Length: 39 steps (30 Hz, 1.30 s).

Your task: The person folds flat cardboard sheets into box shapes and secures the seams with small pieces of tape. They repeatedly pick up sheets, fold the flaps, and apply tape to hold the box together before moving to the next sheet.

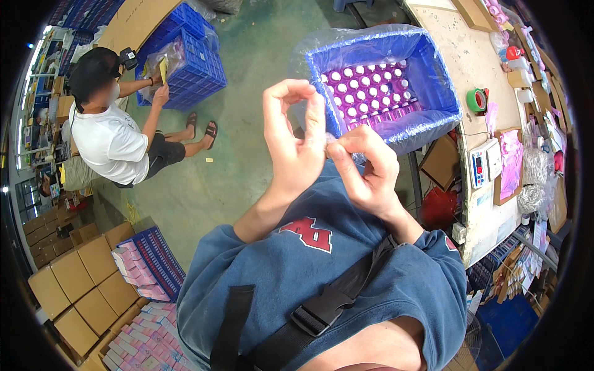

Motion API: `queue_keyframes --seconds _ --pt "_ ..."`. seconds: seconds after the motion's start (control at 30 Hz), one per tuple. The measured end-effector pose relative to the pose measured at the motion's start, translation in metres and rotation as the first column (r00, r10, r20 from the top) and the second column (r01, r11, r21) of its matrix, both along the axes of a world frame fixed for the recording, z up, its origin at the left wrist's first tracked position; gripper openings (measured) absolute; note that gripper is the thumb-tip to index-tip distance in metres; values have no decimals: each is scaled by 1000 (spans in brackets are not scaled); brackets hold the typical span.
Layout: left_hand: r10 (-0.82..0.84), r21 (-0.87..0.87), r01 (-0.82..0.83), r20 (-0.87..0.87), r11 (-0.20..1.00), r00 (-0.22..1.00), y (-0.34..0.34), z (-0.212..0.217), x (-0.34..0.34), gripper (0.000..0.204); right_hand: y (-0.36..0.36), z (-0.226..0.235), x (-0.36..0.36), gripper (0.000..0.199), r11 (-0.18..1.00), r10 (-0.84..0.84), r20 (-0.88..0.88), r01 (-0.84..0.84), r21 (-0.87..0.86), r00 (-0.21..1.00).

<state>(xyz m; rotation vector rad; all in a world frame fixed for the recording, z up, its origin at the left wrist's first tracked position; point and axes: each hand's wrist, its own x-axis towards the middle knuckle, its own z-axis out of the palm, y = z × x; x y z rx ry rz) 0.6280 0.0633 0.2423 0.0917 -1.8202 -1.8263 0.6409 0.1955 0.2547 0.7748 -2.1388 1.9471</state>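
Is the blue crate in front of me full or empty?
Nearly full: the blue crate, lined with clear plastic, holds close rows of white-capped purple bottles across most of its floor.

Glossy clear plastic liner (322,46), blue plastic crate (433,80), matt cardboard boxes (68,284)

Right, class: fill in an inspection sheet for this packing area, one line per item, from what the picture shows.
Surface: worktable at right, pale top, worn.
Job's things: small clear plastic piece pinched between both hands; blue crate lined with plastic, full of purple bottles with white caps.
Clutter: green tape roll, white scale, pink packets on the table.
Hands: left hand and right hand raised together, fingertips meeting.
Cables: thin dark lead near the scale.
Surroundings: green floor; a crouching person at another blue crate; cardboard boxes lower left.
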Motion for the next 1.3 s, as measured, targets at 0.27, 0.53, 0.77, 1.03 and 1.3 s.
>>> queue_keyframes --seconds 0.27,0.53,0.77,1.03,1.3 --pt "36 -137 -37 -6 990 999 -4 7 -5 22 0 -2 -1 20 986 -115 -282 144 84 953" --pt "-5 46 3 41 999 999 -9 3 -12 23 9 -3 5 27 988 -62 -521 126 89 851" --pt "172 -418 -266 -250 869 953 -16 6 -17 52 16 -11 4 15 964 -133 -41 120 -238 990" --pt "155 -553 -308 -307 774 939 -13 10 -15 61 24 -15 -5 16 850 26 342 159 -502 939" --pt "-620 654 417 103 631 778 -9 17 -16 66 22 -16 -9 36 854 87 333 102 -509 939"
